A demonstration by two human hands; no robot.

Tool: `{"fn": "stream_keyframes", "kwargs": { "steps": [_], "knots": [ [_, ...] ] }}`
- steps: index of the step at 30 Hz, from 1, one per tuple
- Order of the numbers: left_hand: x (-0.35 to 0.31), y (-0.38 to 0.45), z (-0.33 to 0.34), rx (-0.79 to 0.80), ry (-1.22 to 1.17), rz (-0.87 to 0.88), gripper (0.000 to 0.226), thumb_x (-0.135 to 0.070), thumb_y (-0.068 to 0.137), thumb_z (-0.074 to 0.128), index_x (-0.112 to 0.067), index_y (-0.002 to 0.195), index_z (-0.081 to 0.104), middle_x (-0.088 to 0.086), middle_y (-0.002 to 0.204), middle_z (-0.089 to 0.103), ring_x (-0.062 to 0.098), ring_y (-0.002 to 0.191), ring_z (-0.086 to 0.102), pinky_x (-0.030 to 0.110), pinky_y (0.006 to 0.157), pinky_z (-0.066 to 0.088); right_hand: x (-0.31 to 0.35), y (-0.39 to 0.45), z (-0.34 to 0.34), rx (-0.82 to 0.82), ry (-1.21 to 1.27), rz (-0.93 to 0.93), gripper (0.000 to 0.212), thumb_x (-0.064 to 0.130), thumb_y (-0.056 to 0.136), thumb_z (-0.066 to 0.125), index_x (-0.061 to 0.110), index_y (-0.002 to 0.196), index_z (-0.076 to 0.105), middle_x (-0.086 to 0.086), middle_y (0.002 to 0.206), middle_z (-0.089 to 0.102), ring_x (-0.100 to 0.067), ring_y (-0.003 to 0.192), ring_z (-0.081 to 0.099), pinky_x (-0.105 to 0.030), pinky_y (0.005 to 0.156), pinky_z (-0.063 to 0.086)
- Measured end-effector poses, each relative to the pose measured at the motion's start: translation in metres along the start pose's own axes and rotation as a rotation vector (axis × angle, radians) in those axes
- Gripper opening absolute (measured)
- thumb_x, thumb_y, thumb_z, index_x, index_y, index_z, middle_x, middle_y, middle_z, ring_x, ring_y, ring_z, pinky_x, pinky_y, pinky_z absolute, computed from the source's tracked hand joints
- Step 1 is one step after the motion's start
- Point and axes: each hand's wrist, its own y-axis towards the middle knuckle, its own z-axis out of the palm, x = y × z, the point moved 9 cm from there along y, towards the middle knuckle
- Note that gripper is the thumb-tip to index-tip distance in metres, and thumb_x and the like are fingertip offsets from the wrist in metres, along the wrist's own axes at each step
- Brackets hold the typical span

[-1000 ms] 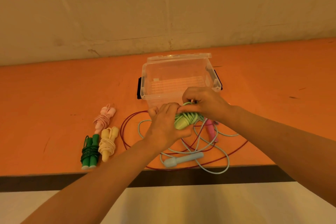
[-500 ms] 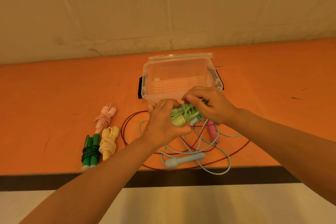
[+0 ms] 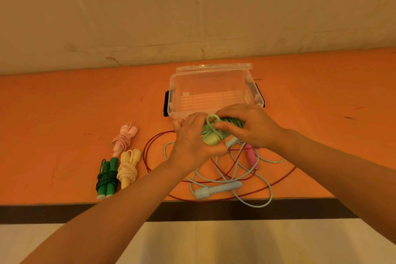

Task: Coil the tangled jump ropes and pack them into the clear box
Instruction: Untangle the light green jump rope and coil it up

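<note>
The light green jump rope [image 3: 216, 133], wound into a tight bundle around its pale green handles, sits a little higher and nearer the clear box [image 3: 211, 92] than half a second ago, and a small loop of cord now stands up from its top where before the cord lay flat across the wraps. It is held above the tabletop [image 3: 64, 109], just in front of the box's near wall. The left hand [image 3: 192, 141] grips the handle end from below, fingers curled round it, while the right hand [image 3: 250, 126] has its fingers [image 3: 225, 127] clamped on the wrapped cord from the side, thumb and forefinger closed by the loop. Under the hands lie the loose ropes in a tangle: a light blue jump rope [image 3: 216, 189] with one handle flat near the tabletop's front edge, and a thin red cord [image 3: 278, 182] looping wide, with a pink handle [image 3: 251, 156] among it. To the left, well apart, three finished coils lie side by side: a pink jump rope [image 3: 124, 138], a cream jump rope [image 3: 128, 168] and a dark green jump rope [image 3: 107, 178]. The box stands open, its lid tipped back.
</note>
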Motion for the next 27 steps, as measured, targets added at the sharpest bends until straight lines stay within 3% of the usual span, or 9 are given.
{"fn": "stream_keyframes", "kwargs": {
  "steps": [7, 13, 18, 20, 23, 27],
  "knots": [
    [-0.001, -0.003, 0.003, 0.026, 0.046, 0.048, 0.056, -0.050, 0.054, 0.060, -0.015, 0.098, 0.061, -0.007, 0.102, 0.059, 0.008, 0.096, 0.049, 0.034, 0.078, 0.021, -0.018, 0.003, 0.002, -0.041, 0.199, 0.252, 0.009, 0.024, 0.087, 0.069, 0.018, 0.090, 0.075, 0.008, 0.083, 0.072, -0.008, 0.080, 0.066, -0.037, 0.074, 0.052],
    [-0.005, -0.003, -0.002, 0.007, 0.067, 0.101, 0.054, -0.048, 0.058, 0.061, -0.011, 0.098, 0.060, -0.005, 0.099, 0.060, 0.008, 0.093, 0.049, 0.036, 0.075, 0.021, -0.013, -0.003, -0.003, -0.093, 0.183, 0.211, 0.015, 0.022, 0.089, 0.059, 0.008, 0.087, 0.065, -0.002, 0.078, 0.067, -0.018, 0.071, 0.063, -0.039, 0.066, 0.049],
    [-0.006, -0.007, -0.004, 0.044, 0.067, 0.176, 0.058, -0.046, 0.057, 0.063, -0.023, 0.108, 0.048, -0.006, 0.103, 0.056, 0.006, 0.096, 0.046, 0.031, 0.074, 0.018, -0.013, 0.002, -0.001, 0.040, 0.209, 0.260, 0.009, 0.008, 0.086, 0.064, 0.009, 0.077, 0.063, 0.000, 0.086, 0.070, -0.013, 0.085, 0.065, -0.034, 0.077, 0.051],
    [-0.008, -0.004, -0.008, 0.015, 0.060, 0.196, 0.058, -0.044, 0.057, 0.064, -0.020, 0.109, 0.050, -0.004, 0.104, 0.058, 0.008, 0.098, 0.048, 0.033, 0.075, 0.021, -0.015, 0.008, -0.001, 0.096, 0.188, 0.275, 0.011, 0.010, 0.087, 0.063, 0.009, 0.076, 0.062, -0.001, 0.087, 0.070, -0.011, 0.084, 0.064, -0.035, 0.078, 0.051],
    [-0.013, 0.000, -0.014, -0.024, 0.067, 0.224, 0.058, -0.042, 0.058, 0.065, -0.016, 0.109, 0.055, -0.002, 0.105, 0.061, 0.010, 0.099, 0.050, 0.031, 0.077, 0.020, -0.012, 0.014, 0.001, 0.146, 0.062, 0.226, 0.013, 0.021, 0.093, 0.056, 0.017, 0.080, 0.054, -0.003, 0.077, 0.064, -0.021, 0.072, 0.060, -0.042, 0.067, 0.048],
    [-0.008, -0.004, -0.011, 0.025, 0.084, 0.204, 0.056, -0.045, 0.061, 0.064, -0.012, 0.107, 0.062, -0.004, 0.105, 0.060, 0.009, 0.100, 0.051, 0.035, 0.078, 0.022, -0.004, 0.009, 0.007, 0.170, -0.097, 0.130, 0.014, 0.029, 0.097, 0.048, 0.022, 0.085, 0.044, -0.002, 0.064, 0.055, -0.023, 0.058, 0.052, -0.038, 0.054, 0.039]
  ]
}}
